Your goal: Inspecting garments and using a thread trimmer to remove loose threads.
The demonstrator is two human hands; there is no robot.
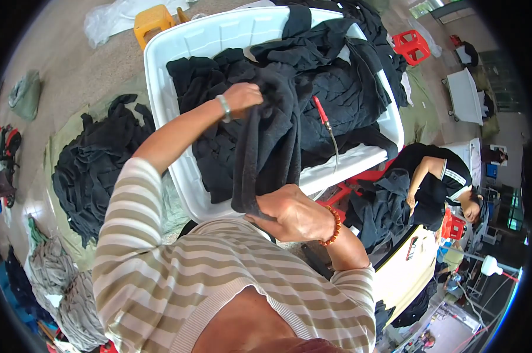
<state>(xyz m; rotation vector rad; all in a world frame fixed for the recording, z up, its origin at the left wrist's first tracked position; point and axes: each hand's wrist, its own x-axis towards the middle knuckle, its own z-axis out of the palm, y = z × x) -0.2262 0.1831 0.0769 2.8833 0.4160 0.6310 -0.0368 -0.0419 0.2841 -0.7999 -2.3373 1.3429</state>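
Note:
A dark knit garment (272,132) hangs bunched between my two hands, stretched over a white plastic tub (169,126). My left hand (243,100), with a pale bangle at the wrist, is closed on its upper part. Nearer my body, my right hand (292,215) pinches the garment's lower end at the tub's near edge; an orange beaded bracelet circles that wrist. More black garments (351,88) fill the tub in a loose heap. On them, right of the held garment, lies a red-handled tool (320,110) with a grey cord running over the rim.
Left of the tub, a pile of black clothes (98,167) lies on a floor sheet. A yellow stool (152,23) stands behind, a red stool (411,47) at far right. A co-worker (433,170) handles dark cloth to the right, near a pale-topped table (404,276).

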